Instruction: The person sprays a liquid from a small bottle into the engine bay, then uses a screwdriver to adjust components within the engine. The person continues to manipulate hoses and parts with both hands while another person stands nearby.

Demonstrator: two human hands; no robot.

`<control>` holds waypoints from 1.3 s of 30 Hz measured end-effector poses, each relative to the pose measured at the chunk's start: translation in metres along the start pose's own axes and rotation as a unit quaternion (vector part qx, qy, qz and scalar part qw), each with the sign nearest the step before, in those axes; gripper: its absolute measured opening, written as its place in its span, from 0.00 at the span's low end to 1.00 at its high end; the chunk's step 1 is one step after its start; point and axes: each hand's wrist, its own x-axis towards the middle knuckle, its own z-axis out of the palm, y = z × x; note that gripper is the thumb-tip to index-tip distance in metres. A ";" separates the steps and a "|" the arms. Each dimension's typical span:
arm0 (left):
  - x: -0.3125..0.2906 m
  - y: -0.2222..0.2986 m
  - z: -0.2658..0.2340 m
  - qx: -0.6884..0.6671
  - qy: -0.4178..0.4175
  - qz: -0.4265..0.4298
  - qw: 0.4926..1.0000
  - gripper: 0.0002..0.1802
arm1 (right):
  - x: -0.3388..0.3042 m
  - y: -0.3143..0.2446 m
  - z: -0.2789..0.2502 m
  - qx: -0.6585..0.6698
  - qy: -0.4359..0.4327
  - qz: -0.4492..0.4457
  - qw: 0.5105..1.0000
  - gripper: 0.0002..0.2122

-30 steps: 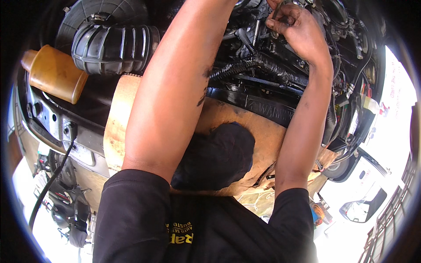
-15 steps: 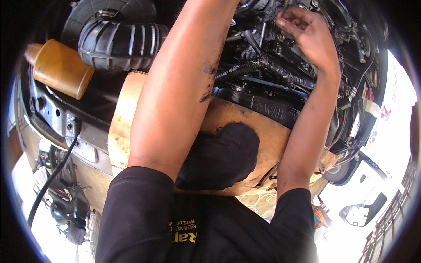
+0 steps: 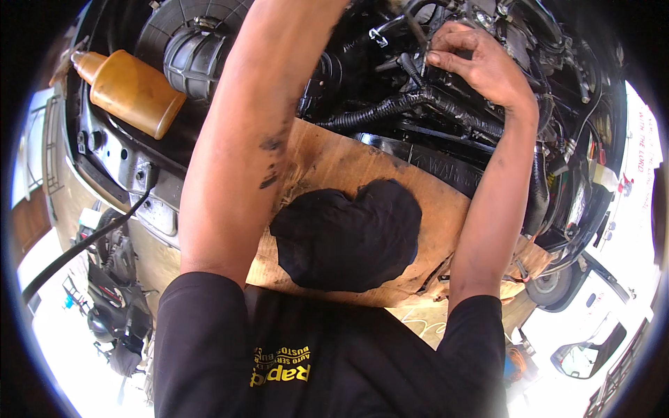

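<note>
Over an open engine bay, my right hand [image 3: 481, 66] is among hoses and metal parts at the upper right. Its fingers are curled, with the thumb close to the fingertips beside a thin dark rod [image 3: 416, 29]; whatever they pinch is too small to make out. My left forearm [image 3: 237, 153], smeared with black grease, stretches up past the top edge, so that hand is out of sight. Below my right hand runs a black corrugated conduit [image 3: 383, 111]. A tan board [image 3: 306, 150] lies across the front of the bay, bearing a crumpled black cloth [image 3: 348, 237].
An amber plastic bottle-shaped container [image 3: 139, 94] rests at the left beside a ribbed black air hose [image 3: 198, 63]. A black cable [image 3: 87, 244] hangs over the front edge. A motorcycle [image 3: 115, 299] stands lower left; a white vehicle with a mirror [image 3: 578, 352] is lower right.
The view has shifted, so the bottle-shaped container and board appear farther right. My right hand has come down and left onto the parts near the rod. My left forearm has swung left, uncovering more cloth.
</note>
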 end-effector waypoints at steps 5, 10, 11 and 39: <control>0.019 -0.033 -0.085 -0.063 0.163 -0.073 0.982 0.29 | -0.006 0.013 -0.004 -0.003 0.089 0.075 0.993 0.24; 0.018 -0.032 -0.101 -0.071 0.066 -0.088 0.991 0.28 | 0.004 -0.005 -0.012 0.129 0.160 0.216 0.955 0.18; 0.004 -0.052 -0.082 -0.056 0.091 -0.108 0.988 0.28 | 0.005 -0.005 -0.011 0.132 0.177 0.203 0.954 0.18; 0.014 -0.083 -0.150 -0.054 0.126 -0.134 0.982 0.24 | 0.012 -0.002 -0.018 0.004 0.477 0.146 0.867 0.14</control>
